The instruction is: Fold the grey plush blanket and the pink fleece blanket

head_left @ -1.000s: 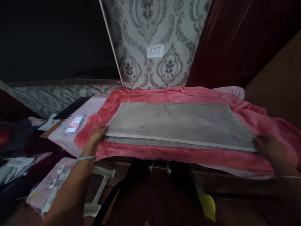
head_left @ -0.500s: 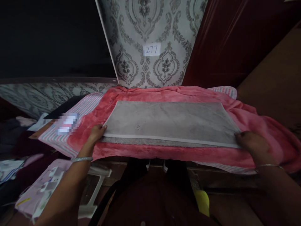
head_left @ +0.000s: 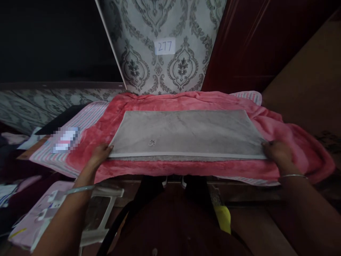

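A grey towel (head_left: 183, 133) with a pale hem lies folded lengthwise on a pink plush blanket (head_left: 170, 167). It carries a small dark-and-white mark near its front left. My left hand (head_left: 101, 153) pinches the towel's front left corner, and a bangle circles that wrist. At the opposite end, my right hand (head_left: 278, 153) has its fingers closed on the front right corner. Between the two hands the front edge runs nearly straight, with a thin strip of the lower layer showing beneath it.
Under the blanket is a striped cloth (head_left: 87, 115), with a blurred-out item (head_left: 65, 140) on its left part. A large dark screen (head_left: 55, 42) stands behind at left. A dark red panel (head_left: 255, 46) rises at right. A white stool frame (head_left: 106, 213) stands below left.
Both hands keep hold of the towel corners. The front right corner has come slightly up, so the front edge lies more level and less of the lower layer shows. The view has shifted slightly.
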A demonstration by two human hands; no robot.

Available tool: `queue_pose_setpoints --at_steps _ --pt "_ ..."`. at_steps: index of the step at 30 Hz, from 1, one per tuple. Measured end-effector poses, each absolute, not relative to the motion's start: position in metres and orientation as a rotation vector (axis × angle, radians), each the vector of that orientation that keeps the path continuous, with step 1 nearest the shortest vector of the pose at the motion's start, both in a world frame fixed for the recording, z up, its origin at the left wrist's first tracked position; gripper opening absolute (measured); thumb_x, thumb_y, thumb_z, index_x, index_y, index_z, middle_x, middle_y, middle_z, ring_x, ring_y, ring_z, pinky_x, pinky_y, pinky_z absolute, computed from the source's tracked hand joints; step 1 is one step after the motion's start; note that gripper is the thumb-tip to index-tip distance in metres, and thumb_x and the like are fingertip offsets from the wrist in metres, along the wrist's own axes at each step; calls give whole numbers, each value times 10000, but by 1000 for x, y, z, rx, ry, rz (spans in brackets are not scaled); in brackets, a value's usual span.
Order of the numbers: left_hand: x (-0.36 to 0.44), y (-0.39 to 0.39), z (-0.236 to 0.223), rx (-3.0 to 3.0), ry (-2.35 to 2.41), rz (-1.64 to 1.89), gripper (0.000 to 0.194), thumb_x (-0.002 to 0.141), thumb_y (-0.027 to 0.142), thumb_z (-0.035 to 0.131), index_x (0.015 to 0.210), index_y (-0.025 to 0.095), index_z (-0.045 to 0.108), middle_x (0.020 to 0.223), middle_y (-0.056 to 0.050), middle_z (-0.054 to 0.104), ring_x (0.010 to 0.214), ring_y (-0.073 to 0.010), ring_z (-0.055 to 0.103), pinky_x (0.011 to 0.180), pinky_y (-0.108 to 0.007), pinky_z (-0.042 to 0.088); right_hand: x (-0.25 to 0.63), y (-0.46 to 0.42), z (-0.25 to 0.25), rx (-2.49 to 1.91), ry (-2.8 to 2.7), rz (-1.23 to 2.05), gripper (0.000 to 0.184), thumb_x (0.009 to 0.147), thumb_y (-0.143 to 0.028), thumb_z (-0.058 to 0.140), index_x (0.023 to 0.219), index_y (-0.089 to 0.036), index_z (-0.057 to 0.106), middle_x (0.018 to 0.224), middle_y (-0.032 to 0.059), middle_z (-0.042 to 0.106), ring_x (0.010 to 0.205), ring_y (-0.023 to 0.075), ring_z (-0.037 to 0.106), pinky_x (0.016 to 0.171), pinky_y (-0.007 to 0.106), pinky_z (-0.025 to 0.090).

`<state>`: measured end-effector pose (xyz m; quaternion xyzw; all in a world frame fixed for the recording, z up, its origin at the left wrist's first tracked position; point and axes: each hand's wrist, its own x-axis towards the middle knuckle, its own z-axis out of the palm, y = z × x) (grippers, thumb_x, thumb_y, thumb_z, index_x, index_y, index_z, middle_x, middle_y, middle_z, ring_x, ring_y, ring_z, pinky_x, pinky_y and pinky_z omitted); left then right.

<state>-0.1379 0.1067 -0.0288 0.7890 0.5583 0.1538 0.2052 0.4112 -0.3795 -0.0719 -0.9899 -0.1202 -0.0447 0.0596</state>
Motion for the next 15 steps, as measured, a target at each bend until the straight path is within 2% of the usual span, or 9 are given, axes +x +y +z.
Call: queue_pose_setpoints --at_steps 5,9,15 --pt "-141 104 -33 2197 1503 359 243 798 394 491 624 226 518 605 -8 512 681 -217 534 622 -315 407 408 -384 -71 -2965 -204 -36 473 995 -314 461 1237 9 708 1120 281 721 957 333 688 725 381 469" --pt "-141 101 -30 2204 1529 307 260 798 380 505 588 227 493 591 -4 508 673 -210 537 629 -306 409 411 -386 -70 -2986 -192 36 455 980 -323 463 1204 -26 725 1154 284 712 978 349 679 756 404 478" --pt "-135 108 -15 2190 1537 191 253 747 408 567 585 215 590 594 -27 598 666 -251 622 629 -329 468 431 -383 -71 -3034 -322 215 441 1001 -350 438 1032 -39 749 1107 299 705 956 318 693 752 370 479"
